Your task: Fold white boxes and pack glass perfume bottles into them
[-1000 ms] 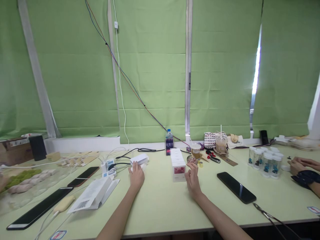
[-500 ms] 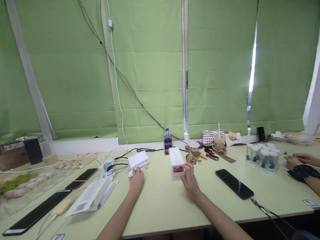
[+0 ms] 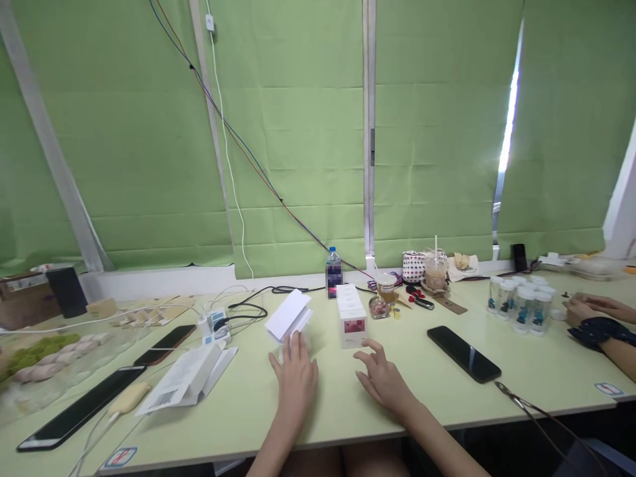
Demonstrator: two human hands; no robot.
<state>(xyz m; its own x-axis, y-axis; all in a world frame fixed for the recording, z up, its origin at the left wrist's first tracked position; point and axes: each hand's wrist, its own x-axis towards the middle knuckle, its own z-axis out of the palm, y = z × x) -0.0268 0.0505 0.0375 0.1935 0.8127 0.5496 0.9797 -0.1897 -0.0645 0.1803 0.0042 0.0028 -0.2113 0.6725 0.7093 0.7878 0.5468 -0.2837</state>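
My left hand [image 3: 297,377] lies over the near edge of a folded white paper [image 3: 289,314]. Its fingers are stretched out and apart, touching that edge; what lies under the fingertips is partly hidden. To the right, my right hand [image 3: 386,381] hovers low over the table with loosely bent, parted fingers and nothing in them. Just beyond it stands a row of white boxes [image 3: 352,317], the nearest with a dark pink picture on its front. The hand and the boxes are apart.
A black phone [image 3: 464,354] and pliers [image 3: 519,401] lie at right, near lidded clear jars [image 3: 524,308] and another person's hands [image 3: 591,311]. A bottle [image 3: 333,275] and drink cup [image 3: 436,275] stand behind. White packaging [image 3: 183,377], a power strip [image 3: 214,326] and cables are left.
My left hand has shifted right and nearer to me, and the folded white paper has slid right and turned. My right hand has drawn back from the front white box.
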